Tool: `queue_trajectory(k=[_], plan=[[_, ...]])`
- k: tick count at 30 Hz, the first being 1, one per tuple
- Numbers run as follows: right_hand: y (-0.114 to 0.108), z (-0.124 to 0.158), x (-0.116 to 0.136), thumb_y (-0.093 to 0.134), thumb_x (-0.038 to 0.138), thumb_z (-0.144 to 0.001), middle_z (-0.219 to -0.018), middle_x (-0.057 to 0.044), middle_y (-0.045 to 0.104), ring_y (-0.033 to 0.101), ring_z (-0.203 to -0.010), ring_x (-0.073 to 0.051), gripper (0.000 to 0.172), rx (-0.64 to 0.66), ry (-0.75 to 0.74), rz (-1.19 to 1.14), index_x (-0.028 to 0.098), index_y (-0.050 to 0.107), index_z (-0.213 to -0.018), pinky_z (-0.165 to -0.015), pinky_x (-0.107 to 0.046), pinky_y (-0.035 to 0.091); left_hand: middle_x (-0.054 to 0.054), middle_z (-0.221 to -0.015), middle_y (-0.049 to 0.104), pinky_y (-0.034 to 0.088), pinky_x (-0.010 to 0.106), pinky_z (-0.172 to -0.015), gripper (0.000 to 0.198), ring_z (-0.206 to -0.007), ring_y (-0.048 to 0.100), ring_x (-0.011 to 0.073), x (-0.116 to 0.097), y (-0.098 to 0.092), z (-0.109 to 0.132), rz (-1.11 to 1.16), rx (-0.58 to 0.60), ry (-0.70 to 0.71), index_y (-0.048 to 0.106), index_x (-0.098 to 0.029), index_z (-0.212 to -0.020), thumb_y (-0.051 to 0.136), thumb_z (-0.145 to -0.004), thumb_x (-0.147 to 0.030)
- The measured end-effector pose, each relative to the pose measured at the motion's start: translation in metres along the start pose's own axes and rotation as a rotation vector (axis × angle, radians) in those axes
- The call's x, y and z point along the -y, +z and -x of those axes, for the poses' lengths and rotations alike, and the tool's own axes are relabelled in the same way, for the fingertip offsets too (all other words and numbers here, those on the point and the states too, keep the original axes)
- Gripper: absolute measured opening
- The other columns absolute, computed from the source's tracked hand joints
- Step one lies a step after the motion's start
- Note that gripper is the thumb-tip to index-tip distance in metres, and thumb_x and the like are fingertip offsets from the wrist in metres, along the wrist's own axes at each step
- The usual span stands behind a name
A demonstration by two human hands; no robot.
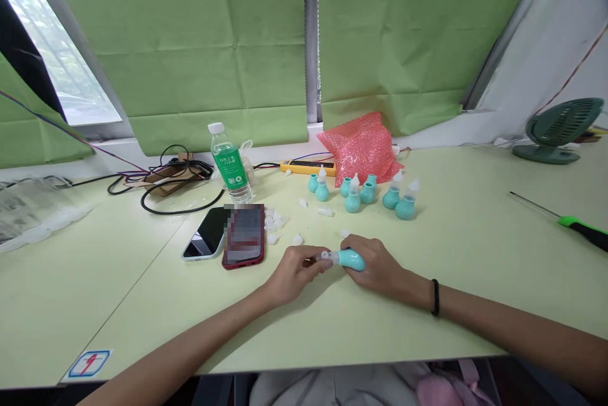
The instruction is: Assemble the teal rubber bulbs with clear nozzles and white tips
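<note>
My right hand (377, 266) is closed around a teal rubber bulb (352, 259) lying sideways just above the table. My left hand (297, 270) pinches the clear plastic tip (325, 256) at the bulb's left end. Both hands meet near the middle of the pale green table (475, 254). Behind them stand several more teal bulbs (361, 194), some with clear tips on top. Loose clear tips (275, 222) lie scattered to the left of the hands.
Two phones (228, 236) lie left of the hands, with a water bottle (230, 165) behind. A pink bubble-wrap bag (361, 146), yellow power strip (304, 167) and cables (166, 178) sit at the back. A green screwdriver (577, 225) and fan (558, 130) are right.
</note>
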State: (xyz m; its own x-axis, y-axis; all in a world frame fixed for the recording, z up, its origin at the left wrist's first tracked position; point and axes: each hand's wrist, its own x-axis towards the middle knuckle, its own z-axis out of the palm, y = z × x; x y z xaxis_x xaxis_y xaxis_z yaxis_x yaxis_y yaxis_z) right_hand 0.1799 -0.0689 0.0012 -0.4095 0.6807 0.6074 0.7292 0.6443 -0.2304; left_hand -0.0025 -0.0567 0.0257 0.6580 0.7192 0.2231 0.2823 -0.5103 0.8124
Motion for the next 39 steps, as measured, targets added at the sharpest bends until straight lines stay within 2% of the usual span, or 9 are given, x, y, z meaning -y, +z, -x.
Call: queue_trajectory(k=[4,10,16,23,27,31,34,36,39], plan=[[-0.001,-0.001,0.003,0.045,0.008,-0.057,-0.056,0.002,0.05,0.044,-0.049,-0.01,0.014,0.077,0.121,-0.199,0.018,0.045,-0.067,-0.046,-0.02,0.032,0.002,-0.062,0.049,0.032,0.021,-0.051,0.027,-0.056,0.042,0.0112,0.002,0.001,0.003,-0.259,-0.051,0.154,0.057,-0.015,-0.092,0.039,-0.08,-0.031],[-0.002,-0.004,0.007,0.048,0.009,-0.056,-0.055,0.003,0.048,0.041,-0.052,-0.009,0.01,0.185,0.255,-0.41,0.017,0.045,-0.062,-0.047,-0.019,0.031,0.003,-0.063,0.049,0.033,0.021,-0.051,0.026,-0.052,0.041,0.0105,0.011,0.005,0.005,-0.404,-0.06,0.32,0.053,-0.012,-0.096,0.036,-0.082,-0.026],[-0.005,-0.007,0.003,0.052,0.013,-0.056,-0.054,0.005,0.039,0.037,-0.051,-0.007,0.01,0.396,0.323,-0.602,0.016,0.045,-0.062,-0.045,-0.017,0.029,0.006,-0.064,0.051,0.033,0.022,-0.048,0.024,-0.055,0.043,0.0121,0.013,0.007,0.005,-0.547,-0.05,0.45,0.051,-0.011,-0.094,0.034,-0.082,-0.022],[-0.01,-0.009,-0.003,0.061,0.019,-0.053,-0.062,0.004,0.046,0.042,-0.057,-0.01,0.018,0.508,0.343,-0.653,0.016,0.051,-0.068,-0.049,-0.019,0.034,0.006,-0.064,0.051,0.034,0.022,-0.047,0.023,-0.054,0.046,0.0126,0.009,0.007,0.006,-0.69,-0.068,0.569,0.047,-0.011,-0.099,0.033,-0.083,-0.021],[-0.012,-0.011,-0.004,0.063,0.024,-0.054,-0.059,0.005,0.046,0.042,-0.054,-0.008,0.02,0.652,0.34,-0.723,0.016,0.053,-0.07,-0.049,-0.019,0.035,0.006,-0.064,0.052,0.035,0.024,-0.048,0.026,-0.057,0.047,0.0147,0.009,0.011,0.008,-0.769,-0.059,0.644,0.043,-0.01,-0.105,0.033,-0.083,-0.018],[-0.016,-0.011,0.003,0.064,0.033,-0.057,-0.053,0.006,0.045,0.042,-0.048,-0.008,0.025,0.677,0.368,-0.808,0.016,0.054,-0.073,-0.047,-0.019,0.035,0.008,-0.068,0.054,0.036,0.024,-0.049,0.028,-0.059,0.048,0.0146,0.003,0.004,0.008,-0.702,-0.016,0.611,0.045,-0.01,-0.105,0.037,-0.08,-0.021],[-0.019,-0.01,0.011,0.065,0.034,-0.056,-0.064,0.002,0.051,0.047,-0.059,-0.011,0.028,0.574,0.344,-0.833,0.017,0.056,-0.075,-0.053,-0.02,0.039,0.011,-0.082,0.054,0.039,0.029,-0.058,0.043,-0.07,0.048,0.0179,-0.004,-0.018,0.006,-0.61,-0.016,0.606,0.043,-0.011,-0.11,0.046,-0.073,-0.034],[-0.021,-0.008,0.014,0.066,0.034,-0.055,-0.07,0.0,0.054,0.049,-0.066,-0.013,0.028,0.546,0.35,-0.819,0.017,0.057,-0.076,-0.058,-0.021,0.04,0.012,-0.087,0.053,0.039,0.032,-0.064,0.05,-0.076,0.047,0.02,-0.006,-0.037,0.003,-0.597,-0.07,0.584,0.042,-0.01,-0.112,0.045,-0.071,-0.038],[-0.022,-0.006,0.012,0.066,0.036,-0.055,-0.073,-0.001,0.055,0.05,-0.068,-0.014,0.031,0.565,0.407,-0.824,0.017,0.058,-0.078,-0.059,-0.023,0.041,0.01,-0.083,0.054,0.038,0.034,-0.069,0.033,-0.079,0.046,0.0203,-0.001,-0.058,-0.003,-0.786,-0.172,0.356,0.052,-0.012,-0.101,0.039,-0.077,-0.03]])
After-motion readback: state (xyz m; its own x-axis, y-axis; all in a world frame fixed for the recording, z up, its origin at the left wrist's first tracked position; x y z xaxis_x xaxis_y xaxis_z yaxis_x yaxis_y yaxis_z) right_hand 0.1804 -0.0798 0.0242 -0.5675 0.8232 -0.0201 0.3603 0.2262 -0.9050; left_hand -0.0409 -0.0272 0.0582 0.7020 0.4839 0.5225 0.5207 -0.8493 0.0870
